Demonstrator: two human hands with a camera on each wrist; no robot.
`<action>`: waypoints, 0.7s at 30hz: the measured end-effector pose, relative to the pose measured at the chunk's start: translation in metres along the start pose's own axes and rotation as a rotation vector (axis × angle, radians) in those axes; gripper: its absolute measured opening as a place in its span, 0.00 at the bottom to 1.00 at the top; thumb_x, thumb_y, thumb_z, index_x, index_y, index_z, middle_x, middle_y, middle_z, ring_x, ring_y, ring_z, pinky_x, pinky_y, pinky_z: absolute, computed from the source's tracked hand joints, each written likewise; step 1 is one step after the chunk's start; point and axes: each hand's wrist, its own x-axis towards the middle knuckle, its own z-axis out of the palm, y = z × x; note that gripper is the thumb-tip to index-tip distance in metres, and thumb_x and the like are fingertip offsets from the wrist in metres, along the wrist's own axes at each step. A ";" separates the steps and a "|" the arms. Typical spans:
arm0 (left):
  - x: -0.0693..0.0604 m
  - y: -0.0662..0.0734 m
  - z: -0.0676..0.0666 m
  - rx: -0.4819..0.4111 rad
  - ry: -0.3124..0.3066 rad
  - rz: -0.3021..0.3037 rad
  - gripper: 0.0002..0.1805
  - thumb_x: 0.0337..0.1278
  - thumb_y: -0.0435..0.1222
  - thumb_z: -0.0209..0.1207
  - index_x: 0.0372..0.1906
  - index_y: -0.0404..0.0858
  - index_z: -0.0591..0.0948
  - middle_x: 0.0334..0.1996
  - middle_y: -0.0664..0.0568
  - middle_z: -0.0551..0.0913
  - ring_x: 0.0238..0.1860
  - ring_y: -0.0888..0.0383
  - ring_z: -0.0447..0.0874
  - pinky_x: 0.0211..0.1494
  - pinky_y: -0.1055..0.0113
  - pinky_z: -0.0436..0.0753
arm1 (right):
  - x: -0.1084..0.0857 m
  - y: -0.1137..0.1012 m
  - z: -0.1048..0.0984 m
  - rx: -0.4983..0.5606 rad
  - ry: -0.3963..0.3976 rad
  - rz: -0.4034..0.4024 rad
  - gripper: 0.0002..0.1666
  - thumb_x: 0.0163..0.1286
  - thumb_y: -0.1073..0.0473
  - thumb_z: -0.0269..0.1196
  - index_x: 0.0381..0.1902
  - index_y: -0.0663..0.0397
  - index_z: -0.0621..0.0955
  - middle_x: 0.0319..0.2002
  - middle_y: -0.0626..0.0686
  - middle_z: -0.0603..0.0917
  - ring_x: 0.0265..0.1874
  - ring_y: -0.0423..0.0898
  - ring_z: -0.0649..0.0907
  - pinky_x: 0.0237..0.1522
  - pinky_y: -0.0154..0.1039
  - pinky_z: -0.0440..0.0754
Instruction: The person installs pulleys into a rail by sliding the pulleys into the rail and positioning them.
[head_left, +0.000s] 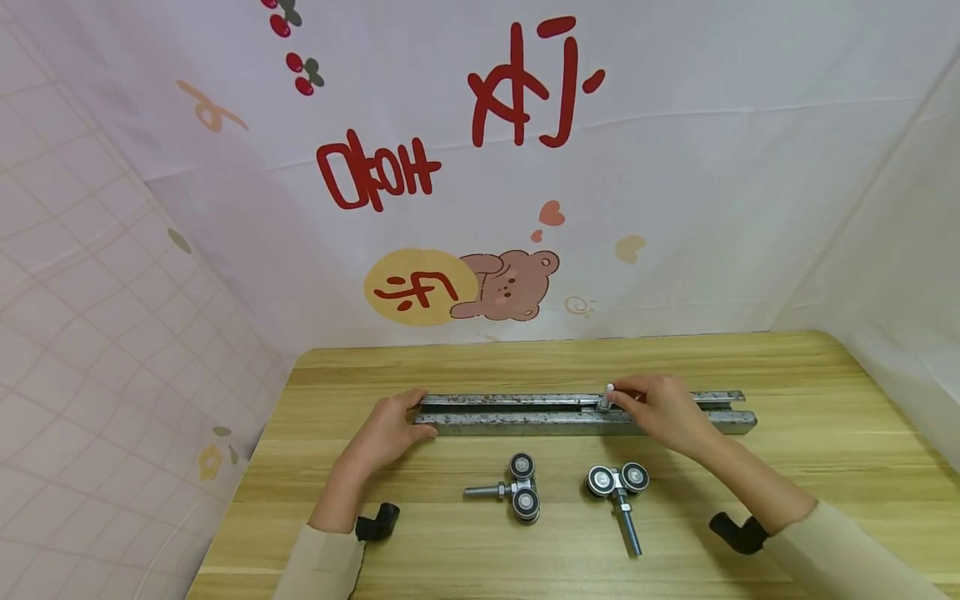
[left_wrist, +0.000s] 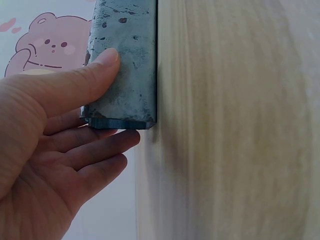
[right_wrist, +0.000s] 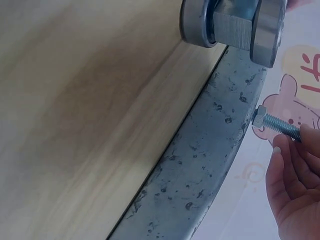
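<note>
One rail (head_left: 517, 429) lay on the table (head_left: 795, 375), its left end gripped between thumb and fingers of the left hand (head_left: 385, 431). One bolt (right_wrist: 281, 124), pinched by the right hand (head_left: 663, 410), stood up from the rail, its base hidden. Left roller (head_left: 523, 486) and right roller (head_left: 618, 481) lay loose in front; seemingly one piece was in, two were left.

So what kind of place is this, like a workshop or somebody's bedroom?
Probably a small work corner, though I can't tell what room it's in. A wooden table holds a metal rail and wheeled rollers, with a creased, cartoon-printed sheet behind.
</note>
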 end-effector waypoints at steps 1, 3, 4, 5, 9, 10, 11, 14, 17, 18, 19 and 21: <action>0.000 0.000 0.000 -0.002 0.000 -0.001 0.40 0.61 0.34 0.73 0.76 0.28 0.70 0.73 0.35 0.72 0.70 0.40 0.75 0.67 0.45 0.79 | 0.001 0.000 0.000 -0.001 -0.001 -0.004 0.06 0.67 0.67 0.73 0.41 0.63 0.91 0.33 0.51 0.91 0.25 0.34 0.82 0.25 0.33 0.81; 0.000 0.000 0.000 -0.003 0.001 -0.001 0.40 0.61 0.33 0.73 0.76 0.28 0.70 0.73 0.35 0.72 0.70 0.40 0.75 0.67 0.45 0.80 | 0.002 -0.001 0.001 -0.002 -0.008 -0.014 0.06 0.67 0.67 0.73 0.41 0.63 0.91 0.32 0.50 0.91 0.25 0.35 0.83 0.24 0.33 0.81; 0.000 0.000 0.000 -0.004 0.000 -0.001 0.40 0.61 0.33 0.73 0.76 0.28 0.70 0.73 0.35 0.72 0.70 0.40 0.75 0.67 0.45 0.80 | 0.003 -0.002 0.001 0.000 -0.014 -0.017 0.05 0.68 0.67 0.73 0.41 0.62 0.91 0.32 0.50 0.91 0.24 0.35 0.83 0.24 0.33 0.81; 0.000 0.000 0.000 -0.006 -0.002 -0.002 0.40 0.61 0.33 0.73 0.76 0.28 0.70 0.73 0.35 0.72 0.70 0.40 0.75 0.66 0.45 0.80 | 0.004 -0.002 0.001 0.001 -0.020 -0.022 0.05 0.68 0.66 0.72 0.41 0.62 0.91 0.32 0.50 0.90 0.25 0.35 0.83 0.24 0.33 0.81; 0.000 0.000 0.001 -0.007 -0.004 -0.002 0.40 0.61 0.33 0.73 0.76 0.28 0.70 0.73 0.35 0.72 0.70 0.40 0.76 0.66 0.45 0.80 | 0.006 -0.004 0.003 -0.001 -0.044 -0.037 0.05 0.69 0.67 0.72 0.41 0.60 0.91 0.33 0.49 0.91 0.26 0.35 0.83 0.26 0.34 0.82; 0.000 0.001 0.001 -0.007 -0.005 -0.002 0.40 0.61 0.33 0.73 0.76 0.28 0.70 0.73 0.35 0.72 0.70 0.40 0.75 0.66 0.45 0.80 | 0.006 -0.004 0.003 -0.004 -0.048 -0.042 0.04 0.69 0.67 0.71 0.41 0.60 0.91 0.34 0.49 0.91 0.26 0.35 0.83 0.26 0.35 0.82; 0.000 0.000 0.001 -0.006 -0.005 -0.002 0.40 0.61 0.33 0.73 0.76 0.28 0.70 0.73 0.35 0.72 0.70 0.40 0.75 0.66 0.45 0.80 | 0.007 -0.005 0.003 -0.008 -0.050 -0.046 0.04 0.69 0.67 0.72 0.41 0.60 0.91 0.34 0.49 0.91 0.27 0.35 0.83 0.27 0.35 0.83; 0.000 0.000 0.001 0.000 -0.003 0.000 0.40 0.61 0.33 0.73 0.76 0.28 0.70 0.73 0.35 0.72 0.70 0.40 0.75 0.67 0.45 0.79 | 0.008 -0.007 0.003 -0.016 -0.061 -0.051 0.05 0.69 0.66 0.71 0.41 0.60 0.91 0.35 0.50 0.91 0.28 0.37 0.85 0.28 0.36 0.84; 0.000 0.001 0.000 0.002 -0.003 0.000 0.40 0.61 0.34 0.73 0.76 0.28 0.70 0.73 0.36 0.72 0.71 0.40 0.75 0.67 0.45 0.79 | 0.010 -0.008 0.004 -0.027 -0.075 -0.054 0.05 0.70 0.66 0.71 0.42 0.59 0.91 0.36 0.51 0.91 0.29 0.38 0.86 0.29 0.37 0.85; 0.000 0.001 0.000 0.004 -0.003 0.002 0.40 0.62 0.34 0.73 0.76 0.28 0.70 0.73 0.35 0.72 0.71 0.40 0.75 0.67 0.45 0.79 | 0.011 -0.008 0.004 -0.031 -0.079 -0.058 0.05 0.70 0.66 0.71 0.42 0.59 0.91 0.36 0.51 0.91 0.29 0.39 0.86 0.30 0.38 0.85; 0.000 0.001 0.000 0.002 -0.004 0.001 0.40 0.62 0.34 0.73 0.76 0.28 0.70 0.73 0.35 0.72 0.71 0.40 0.75 0.67 0.45 0.79 | 0.011 -0.009 0.004 -0.035 -0.082 -0.064 0.05 0.70 0.66 0.71 0.41 0.59 0.91 0.36 0.51 0.91 0.29 0.39 0.87 0.30 0.38 0.85; 0.000 0.001 0.000 0.001 -0.006 -0.002 0.40 0.62 0.34 0.73 0.76 0.29 0.70 0.73 0.36 0.72 0.70 0.40 0.75 0.67 0.45 0.79 | 0.012 -0.010 0.004 -0.042 -0.084 -0.080 0.05 0.70 0.66 0.71 0.41 0.59 0.91 0.35 0.51 0.91 0.29 0.39 0.87 0.30 0.38 0.85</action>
